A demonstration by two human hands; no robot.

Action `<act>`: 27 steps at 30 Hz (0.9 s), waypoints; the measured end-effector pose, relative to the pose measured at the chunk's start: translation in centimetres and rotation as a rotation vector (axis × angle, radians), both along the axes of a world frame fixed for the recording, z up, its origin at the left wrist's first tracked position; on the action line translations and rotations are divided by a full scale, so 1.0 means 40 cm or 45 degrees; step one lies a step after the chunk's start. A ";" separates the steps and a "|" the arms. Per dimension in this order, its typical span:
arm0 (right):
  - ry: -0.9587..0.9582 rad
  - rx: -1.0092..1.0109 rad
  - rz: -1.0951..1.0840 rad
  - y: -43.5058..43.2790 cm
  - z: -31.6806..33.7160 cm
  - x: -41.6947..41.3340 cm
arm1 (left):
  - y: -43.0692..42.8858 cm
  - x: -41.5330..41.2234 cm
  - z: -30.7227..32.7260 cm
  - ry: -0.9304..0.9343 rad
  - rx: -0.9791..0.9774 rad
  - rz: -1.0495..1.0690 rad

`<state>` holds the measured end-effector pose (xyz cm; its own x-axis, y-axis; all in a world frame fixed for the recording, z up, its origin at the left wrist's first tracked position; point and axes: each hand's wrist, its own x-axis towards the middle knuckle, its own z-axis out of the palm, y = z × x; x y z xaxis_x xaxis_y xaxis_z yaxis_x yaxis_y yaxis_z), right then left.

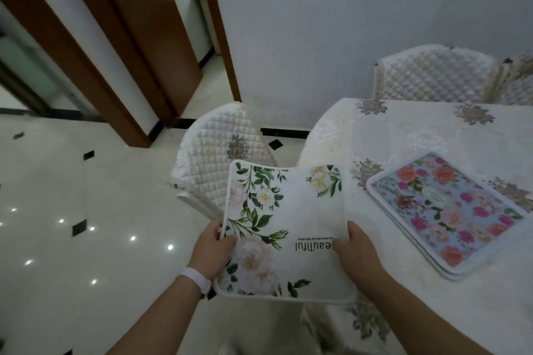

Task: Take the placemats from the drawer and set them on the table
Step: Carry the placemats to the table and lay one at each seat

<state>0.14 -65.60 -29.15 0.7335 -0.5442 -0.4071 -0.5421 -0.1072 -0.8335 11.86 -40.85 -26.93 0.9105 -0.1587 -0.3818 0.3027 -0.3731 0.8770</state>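
Two hands are holding one white placemat (284, 228) printed with green leaves and pale flowers, in the air at the near left edge of the desk (403, 135), partly over the floor. The left hand (212, 248), with a white band (196, 279) on its wrist, is pinching the mat's left edge, thumb on top and fingers curled underneath. The right hand (356, 253) is gripping the right edge the same way, thumb lying across the printed face. The mat is nearly square, so no long axis is telling; its printed word is reading upside down from here, with the tops of the letters toward the person. Its far edge is sagging slightly between the corners.

To the right, a stack of floral placemats (445, 215) in blue, pink and orange is lying flat on the desk's cream tablecloth, turned at an angle, corners pointing near and far. The layered edges show more than one mat, but the count cannot be told.

Farther off, two quilted chairs are standing: one (219, 158) left of the desk, one (432, 75) at its far side against the wall.
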 end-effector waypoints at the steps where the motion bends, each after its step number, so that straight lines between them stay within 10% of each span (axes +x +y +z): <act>1: -0.008 -0.007 0.032 0.029 0.005 0.024 | 0.039 0.006 0.000 0.003 -0.006 0.045; 27: -0.083 -0.269 0.498 0.962 0.058 0.722 | 1.069 0.460 -0.068 0.031 -0.230 0.613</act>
